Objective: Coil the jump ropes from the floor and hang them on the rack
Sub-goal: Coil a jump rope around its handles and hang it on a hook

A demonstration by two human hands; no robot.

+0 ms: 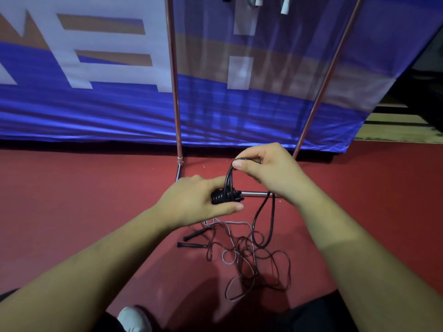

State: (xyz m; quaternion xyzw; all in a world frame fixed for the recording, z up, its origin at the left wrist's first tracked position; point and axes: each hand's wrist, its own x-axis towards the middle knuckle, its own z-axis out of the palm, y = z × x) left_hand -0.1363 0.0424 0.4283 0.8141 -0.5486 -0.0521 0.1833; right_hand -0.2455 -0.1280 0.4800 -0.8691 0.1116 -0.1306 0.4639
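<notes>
The left grip (196, 200) is curled round a black rope bundle (225, 198), thumb beneath. Just above it, the right grip (271, 171) pinches the bundle's loops (229, 174) between thumb and forefinger. Two black strands drop from under the right grip to a tangle (251, 259) of black and grey rope on the floor (96, 212). Two black handles (195, 233) lie left of the tangle. Behind the grips stand the rack's two poles (173, 68) and base bar (254, 193), before a blue banner (96, 111). Two white handles (285, 6) hang far above.
</notes>
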